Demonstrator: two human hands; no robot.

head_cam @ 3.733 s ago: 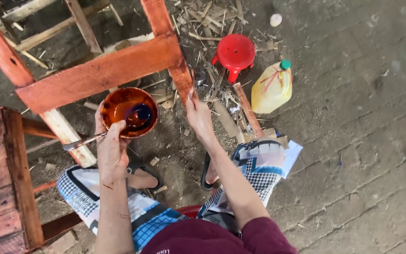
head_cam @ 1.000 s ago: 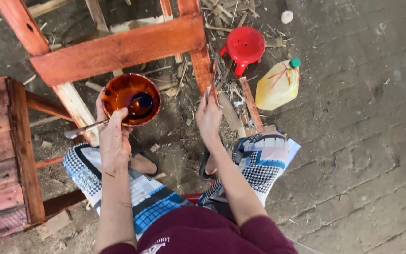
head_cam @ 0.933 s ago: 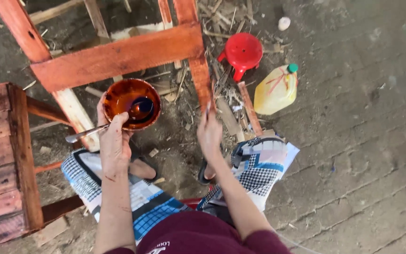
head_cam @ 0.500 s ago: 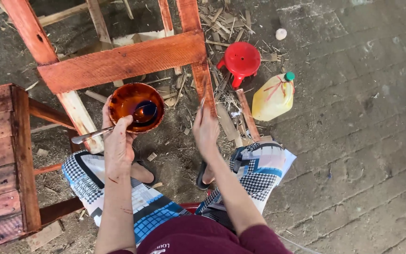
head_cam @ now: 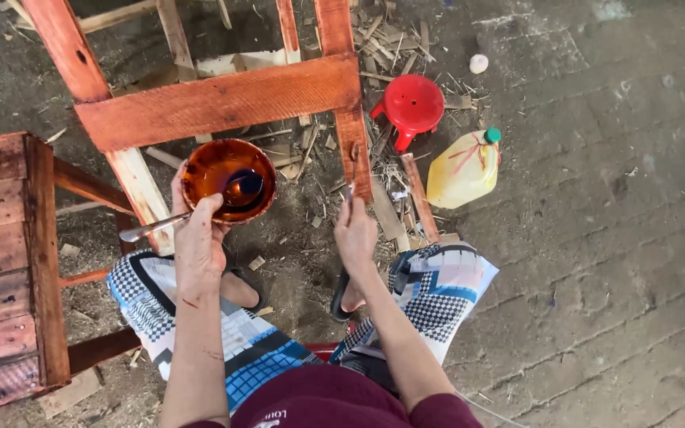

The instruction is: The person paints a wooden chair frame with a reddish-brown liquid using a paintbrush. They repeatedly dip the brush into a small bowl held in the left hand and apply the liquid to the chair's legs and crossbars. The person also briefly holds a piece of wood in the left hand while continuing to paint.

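My left hand (head_cam: 200, 238) grips the rim of a round bowl (head_cam: 227, 181) holding dark red-brown liquid. A metal spoon (head_cam: 152, 227) lies in the bowl, its handle sticking out to the left under my thumb. My right hand (head_cam: 356, 234) pinches a thin brush (head_cam: 352, 170), and the brush tip rests on the red-stained leg (head_cam: 352, 143) of a wooden frame. The frame's stained crossbar (head_cam: 223, 103) runs just above the bowl. One other leg (head_cam: 140, 186) is still pale, bare wood.
A stained slatted wooden piece (head_cam: 1, 261) stands at the left. A small red plastic stool (head_cam: 411, 103) and a yellow jug with a green cap (head_cam: 463, 168) sit beyond the frame, among wood scraps (head_cam: 390, 40). Paved floor lies to the right.
My right hand has risen slightly and brought the brush against the frame's leg. My left hand still holds the bowl in about the same place.
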